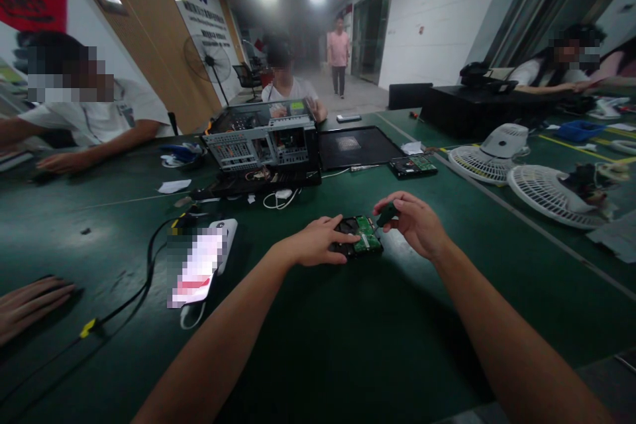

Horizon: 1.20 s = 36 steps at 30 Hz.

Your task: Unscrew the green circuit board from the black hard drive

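A hard drive with its green circuit board facing up lies on the dark green table. My left hand rests on the drive's left side, fingers pressed down on it, holding it steady. My right hand is closed around the dark green handle of a small screwdriver, whose tip points down at the drive's circuit board.
A phone with cables lies to the left. An open computer case stands behind, with a second drive and a black panel. Fan grilles lie on the right. Other people sit around; someone's hand rests at the left edge.
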{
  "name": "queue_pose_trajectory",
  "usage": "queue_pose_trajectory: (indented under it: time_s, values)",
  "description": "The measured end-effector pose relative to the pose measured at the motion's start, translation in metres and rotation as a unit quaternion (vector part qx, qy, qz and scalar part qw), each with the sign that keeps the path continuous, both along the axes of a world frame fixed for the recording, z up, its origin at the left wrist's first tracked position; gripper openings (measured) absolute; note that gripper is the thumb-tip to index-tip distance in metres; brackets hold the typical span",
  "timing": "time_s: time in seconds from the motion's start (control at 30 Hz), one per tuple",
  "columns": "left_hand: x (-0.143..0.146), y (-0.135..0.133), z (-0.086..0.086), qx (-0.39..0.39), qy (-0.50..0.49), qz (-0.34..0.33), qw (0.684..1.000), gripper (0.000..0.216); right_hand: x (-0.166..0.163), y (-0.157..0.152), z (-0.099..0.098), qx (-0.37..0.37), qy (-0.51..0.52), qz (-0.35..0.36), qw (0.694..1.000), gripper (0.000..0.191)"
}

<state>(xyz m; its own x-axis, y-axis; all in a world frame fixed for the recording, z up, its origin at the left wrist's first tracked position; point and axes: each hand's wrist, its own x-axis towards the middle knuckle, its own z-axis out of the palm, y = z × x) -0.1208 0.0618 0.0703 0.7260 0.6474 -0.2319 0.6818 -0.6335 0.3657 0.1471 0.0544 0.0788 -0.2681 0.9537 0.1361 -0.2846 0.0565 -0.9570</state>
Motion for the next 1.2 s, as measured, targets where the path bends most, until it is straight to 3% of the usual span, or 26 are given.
queue_pose_trajectory:
  time_s: [0.13, 0.37, 0.6, 0.87, 1.0, 1.2]
  values:
    - [0.0001, -0.0012, 0.0013, 0.002, 0.001, 0.003, 1.000, 0.062, -0.0011, -0.0018, 0.0013, 0.008, -0.004, 0.005, 1.000, 0.011]
    - [-0.0009, 0.0005, -0.0016, 0.000, 0.005, 0.000, 1.000, 0.063, 0.0011, 0.0023, -0.0021, 0.006, 0.009, 0.018, 1.000, 0.029]
    - [0.0001, -0.0010, 0.0002, 0.006, 0.001, -0.002, 1.000, 0.061, 0.0009, 0.0013, -0.0021, 0.008, 0.012, 0.022, 1.000, 0.011]
    - [0.0001, -0.0004, 0.0000, 0.006, 0.003, -0.001, 1.000, 0.062, 0.0019, 0.0007, -0.0027, 0.023, -0.029, 0.017, 0.999, 0.022]
    - [-0.0007, -0.0003, -0.0002, 0.001, 0.002, 0.002, 1.000, 0.062, 0.0017, 0.0029, -0.0044, 0.016, -0.001, 0.026, 1.000, 0.024]
    - [-0.0007, 0.0000, -0.0006, 0.003, -0.002, 0.001, 1.000, 0.062, 0.0011, 0.0002, -0.0010, 0.008, 0.004, 0.034, 0.999, 0.013]
